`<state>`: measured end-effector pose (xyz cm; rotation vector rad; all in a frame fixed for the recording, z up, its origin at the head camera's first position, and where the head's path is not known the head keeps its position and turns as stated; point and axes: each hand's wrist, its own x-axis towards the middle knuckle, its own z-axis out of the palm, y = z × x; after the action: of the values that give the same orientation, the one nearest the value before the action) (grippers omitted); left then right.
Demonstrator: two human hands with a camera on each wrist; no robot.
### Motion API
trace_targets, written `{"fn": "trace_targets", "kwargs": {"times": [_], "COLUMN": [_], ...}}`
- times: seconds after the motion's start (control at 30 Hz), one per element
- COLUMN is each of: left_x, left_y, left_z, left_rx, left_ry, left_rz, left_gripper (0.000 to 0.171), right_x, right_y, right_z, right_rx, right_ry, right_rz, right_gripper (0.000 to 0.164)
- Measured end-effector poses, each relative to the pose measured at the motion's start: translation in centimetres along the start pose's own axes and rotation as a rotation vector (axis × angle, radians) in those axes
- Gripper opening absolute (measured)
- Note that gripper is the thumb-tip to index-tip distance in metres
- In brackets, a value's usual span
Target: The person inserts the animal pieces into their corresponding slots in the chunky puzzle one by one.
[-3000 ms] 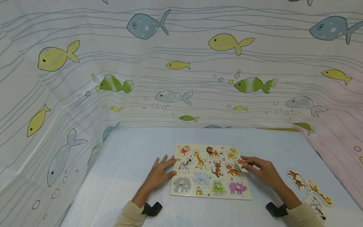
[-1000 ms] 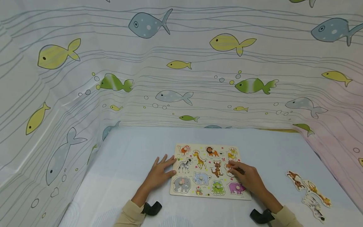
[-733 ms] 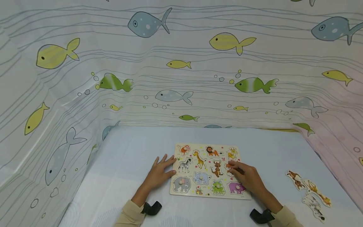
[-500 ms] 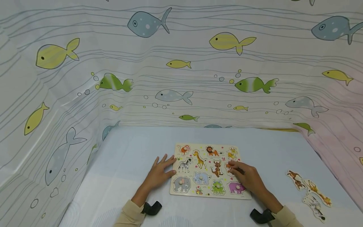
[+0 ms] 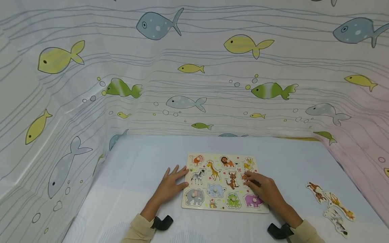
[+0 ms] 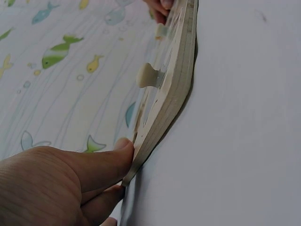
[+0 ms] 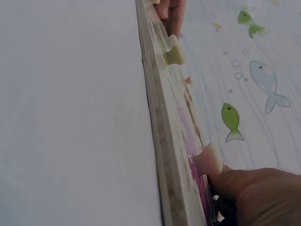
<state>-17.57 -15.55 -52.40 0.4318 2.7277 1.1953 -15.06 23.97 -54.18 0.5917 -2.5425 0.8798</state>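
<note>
A wooden animal peg puzzle board (image 5: 223, 202) lies flat on the table. My left hand (image 5: 170, 185) rests at its left edge with fingers spread; in the left wrist view the thumb (image 6: 106, 165) touches the board's edge. Over the right side of the board, my right hand (image 5: 267, 190) holds the tiger puzzle piece (image 5: 244, 179) at the tiger's place, thumb and fingertips together. The fingers hide most of that piece, so how it sits cannot be told. Just below the right hand is the purple hippo piece (image 5: 251, 201) with its knob.
To the right lie loose pieces: a brown kangaroo-like piece (image 5: 316, 192), a giraffe (image 5: 340, 206) and a zebra (image 5: 335, 219). Knobbed elephant (image 5: 194, 197), frog (image 5: 233, 201), rhino (image 5: 215, 190) and lion (image 5: 228, 162) pieces sit in the board. A fish-patterned curtain (image 5: 212, 91) surrounds the table (image 5: 146, 155).
My right hand has moved left from the board's right edge, bringing the tiger piece over its place. During the last second it barely shifts. My left hand stays put.
</note>
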Motion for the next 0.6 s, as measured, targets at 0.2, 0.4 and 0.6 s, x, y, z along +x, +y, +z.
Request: {"fn": "trace_targets", "kwargs": {"times": [0.2, 0.4, 0.6], "left_x": [0.0, 0.1, 0.1], "left_y": [0.1, 0.0, 0.0], "left_z": [0.0, 0.2, 0.1], "left_rx": [0.001, 0.007, 0.013], "left_ry": [0.004, 0.005, 0.006], "left_rz": [-0.006, -0.013, 0.008], "left_gripper": [0.057, 0.056, 0.057], "right_x": [0.1, -0.1, 0.2], "right_y": [-0.1, -0.1, -1.0], "right_z": [-0.1, -0.4, -2.1], "right_rx": [-0.008, 0.048, 0.103], "right_ry": [-0.009, -0.001, 0.025], "right_rz": [0.007, 0.114, 0.257], "right_gripper": [0.023, 0.030, 0.032]}}
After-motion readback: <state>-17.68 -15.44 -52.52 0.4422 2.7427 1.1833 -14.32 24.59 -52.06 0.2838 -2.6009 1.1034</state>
